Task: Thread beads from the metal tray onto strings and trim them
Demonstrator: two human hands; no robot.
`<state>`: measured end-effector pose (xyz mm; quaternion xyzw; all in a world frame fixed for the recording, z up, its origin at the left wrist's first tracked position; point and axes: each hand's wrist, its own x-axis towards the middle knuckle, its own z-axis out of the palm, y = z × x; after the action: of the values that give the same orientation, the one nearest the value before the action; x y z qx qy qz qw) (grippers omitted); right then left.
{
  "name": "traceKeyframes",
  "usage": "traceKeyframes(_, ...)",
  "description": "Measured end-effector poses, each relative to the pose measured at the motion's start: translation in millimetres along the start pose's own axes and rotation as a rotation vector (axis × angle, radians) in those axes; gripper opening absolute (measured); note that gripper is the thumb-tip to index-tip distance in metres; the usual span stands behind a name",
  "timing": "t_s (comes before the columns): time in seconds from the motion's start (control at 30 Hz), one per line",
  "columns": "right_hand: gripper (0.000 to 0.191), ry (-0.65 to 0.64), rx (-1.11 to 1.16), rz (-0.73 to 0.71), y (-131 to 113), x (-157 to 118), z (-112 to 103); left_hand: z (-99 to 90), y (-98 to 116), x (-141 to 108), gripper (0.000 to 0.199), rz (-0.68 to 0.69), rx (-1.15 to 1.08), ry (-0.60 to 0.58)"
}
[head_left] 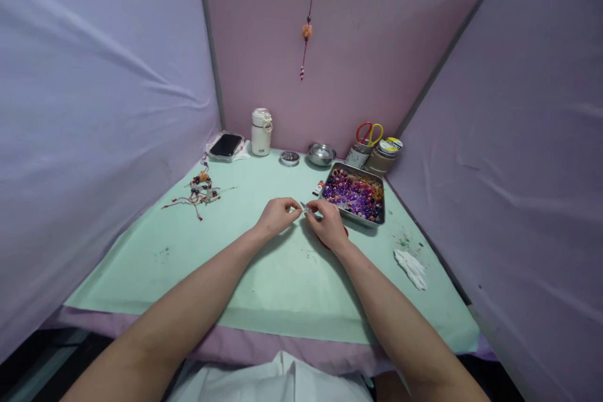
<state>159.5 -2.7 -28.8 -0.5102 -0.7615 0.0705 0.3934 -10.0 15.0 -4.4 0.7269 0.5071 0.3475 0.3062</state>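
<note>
Near the middle of the table, my left hand [279, 216] is closed in a pinch, its thumb and index fingertips together. What it pinches is too small to make out. My right hand [326, 221] is closed around what look like small scissors [305, 206]; their pointed metal tip reaches toward the left fingertips. A red curved edge [347, 232] shows under the right palm, mostly hidden. Just beyond the right hand lies a metal tray [360, 220] full of purple, red and dark beads. Left of my hands are strung bead pieces [203, 188] with red cords.
At the back stand a phone [227, 145], a white bottle [261, 133], a small round dish [289, 158], a steel bowl [321, 154], a jar [358, 155] holding red-and-yellow-handled scissors, and a lidded jar [383, 160]. A white cloth [411, 269] lies right. A bead string [307, 31] hangs ahead.
</note>
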Motion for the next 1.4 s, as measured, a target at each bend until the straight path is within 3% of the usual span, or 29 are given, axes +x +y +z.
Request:
traceKeyframes(0.43, 0.011, -0.019, -0.016, 0.01, -2.6, -0.1, -1.8, -1.4, 2.8, 0.2, 0.023, -0.06, 0.042, -0.005)
traceKeyframes(0.93, 0.01, -0.037, -0.031, 0.005, -7.6, -0.6, -2.4, 2.1, 0.0, 0.3, 0.02, -0.037, 0.053, 0.018)
traceKeyframes(1.4, 0.009, -0.012, -0.048, -0.011, -8.8, -0.2, -3.7, 3.7, -1.3, 1.1, 0.02, -0.099, -0.035, 0.003)
